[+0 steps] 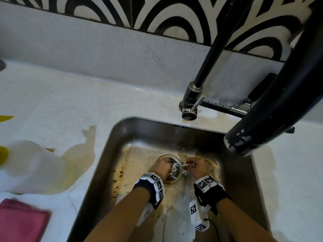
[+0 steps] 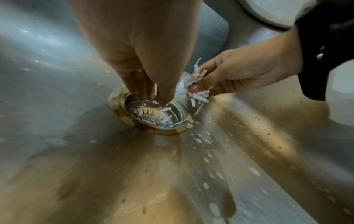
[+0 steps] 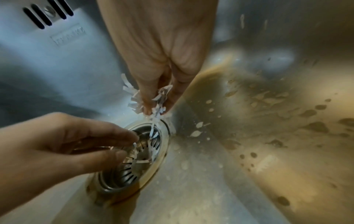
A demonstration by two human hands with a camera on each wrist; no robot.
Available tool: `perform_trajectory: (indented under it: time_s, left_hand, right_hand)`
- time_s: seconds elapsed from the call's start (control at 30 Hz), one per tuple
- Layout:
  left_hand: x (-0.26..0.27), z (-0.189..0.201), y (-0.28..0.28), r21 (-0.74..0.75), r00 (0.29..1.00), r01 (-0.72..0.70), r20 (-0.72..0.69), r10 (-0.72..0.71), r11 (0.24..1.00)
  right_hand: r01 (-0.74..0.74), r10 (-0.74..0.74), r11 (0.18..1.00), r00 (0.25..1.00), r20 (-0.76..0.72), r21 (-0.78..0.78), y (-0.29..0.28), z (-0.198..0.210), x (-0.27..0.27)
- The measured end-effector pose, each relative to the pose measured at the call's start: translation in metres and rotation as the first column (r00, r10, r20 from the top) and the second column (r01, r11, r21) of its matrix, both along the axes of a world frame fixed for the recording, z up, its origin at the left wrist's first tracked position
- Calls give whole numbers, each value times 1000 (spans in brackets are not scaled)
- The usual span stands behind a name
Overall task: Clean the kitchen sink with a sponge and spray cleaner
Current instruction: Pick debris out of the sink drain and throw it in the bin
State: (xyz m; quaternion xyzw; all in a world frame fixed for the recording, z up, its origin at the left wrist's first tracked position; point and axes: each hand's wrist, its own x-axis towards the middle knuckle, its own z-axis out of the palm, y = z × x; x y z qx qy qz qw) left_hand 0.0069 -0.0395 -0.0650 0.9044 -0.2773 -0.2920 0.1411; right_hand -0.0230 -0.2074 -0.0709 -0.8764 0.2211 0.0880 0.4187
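The steel sink (image 1: pixel 108 163) has brown stains and droplets across its floor. Both hands are down at the round drain strainer (image 1: pixel 174 179). My left hand (image 2: pixel 153 100) reaches into the strainer (image 2: pixel 172 119), and its thumb and fingertips close on a white paper shred (image 2: pixel 165 109); more shreds lie in the strainer slots. My right hand (image 3: pixel 155 110) hovers beside the drain rim and pinches a bunch of wet white paper shreds (image 3: pixel 159 97). From the head view, the left hand (image 1: pixel 168 167) and right hand (image 1: pixel 187 165) are almost touching. No sponge is visible.
A black faucet (image 1: pixel 192 102) stands behind the sink, and its spout head (image 1: pixel 244 142) hangs over the right side. A blurred white spray bottle (image 1: pixel 31 165), a pink cloth (image 1: pixel 19 222) and a brown spill (image 1: pixel 76 154) are on the left counter.
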Motion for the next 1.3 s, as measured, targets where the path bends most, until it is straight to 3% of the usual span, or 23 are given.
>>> perform_trajectory:
  time_s: [0.27, 0.5, 0.7, 1.0, 1.2, 1.3]
  left_hand:
    - [-7, -18, -22, 88, 991, -111, -70, 118, 990]
    - [-16, -26, -18, -81, 951, -240, -222, 217, 967]
    - [-10, -23, -16, -69, 918, -279, -311, 245, 958]
    - [-4, -17, -8, -158, 939, -313, -199, 281, 936]
    - [12, -6, 12, -226, 884, -466, -84, 459, 856]
    - [14, -7, 14, -190, 915, -403, -71, 397, 895]
  right_hand:
    - [50, -52, 997, 998, 21, 61, -6, -8, -2]
    - [55, -60, 993, 997, 40, 107, -8, -15, -3]
    - [57, -62, 993, 997, 45, 105, -8, -23, -4]
    - [-7, 0, 993, 998, 64, 119, -8, -19, -7]
    - [14, -23, 991, 998, 60, 136, -7, -14, -6]
    - [11, -19, 987, 998, 54, 158, -5, -12, -5]
